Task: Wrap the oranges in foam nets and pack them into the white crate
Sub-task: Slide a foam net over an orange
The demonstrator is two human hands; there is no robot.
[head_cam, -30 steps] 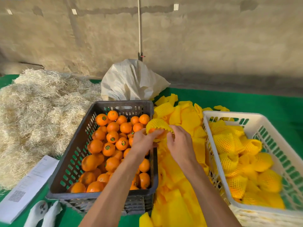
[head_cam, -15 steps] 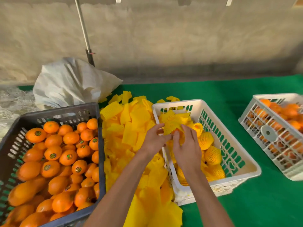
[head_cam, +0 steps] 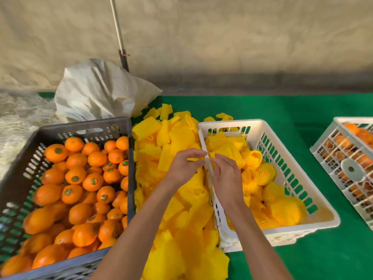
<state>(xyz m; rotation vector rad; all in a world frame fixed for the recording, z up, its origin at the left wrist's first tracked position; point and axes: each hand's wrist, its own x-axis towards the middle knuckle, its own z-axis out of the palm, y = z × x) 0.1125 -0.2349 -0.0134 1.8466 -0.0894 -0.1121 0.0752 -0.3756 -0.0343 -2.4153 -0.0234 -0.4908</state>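
My left hand (head_cam: pixel 184 168) and my right hand (head_cam: pixel 227 175) hover close together at the left rim of the white crate (head_cam: pixel 268 236). Their fingers are loosely bent, fingertips almost meeting, and I see nothing gripped in either. Just beyond the fingertips a net-wrapped orange (head_cam: pixel 218 140) lies in the crate's far left corner among several other wrapped oranges (head_cam: pixel 264 173). A heap of loose yellow foam nets (head_cam: pixel 173 201) fills the gap between the white crate and the dark grey crate (head_cam: pixel 84 126), which is full of bare oranges (head_cam: pixel 80 190).
A second white crate (head_cam: pixel 333 150) with oranges stands at the right edge on the green table cover (head_cam: pixel 282 110). A white sack (head_cam: pixel 101 93) and a metal pole (head_cam: pixel 121 41) stand behind the grey crate. Straw (head_cam: pixel 18 122) lies at the far left.
The hands carried a net-wrapped orange from the grey crate to the white crate. It is no longer in them, and they have drawn back to the crate's left rim.
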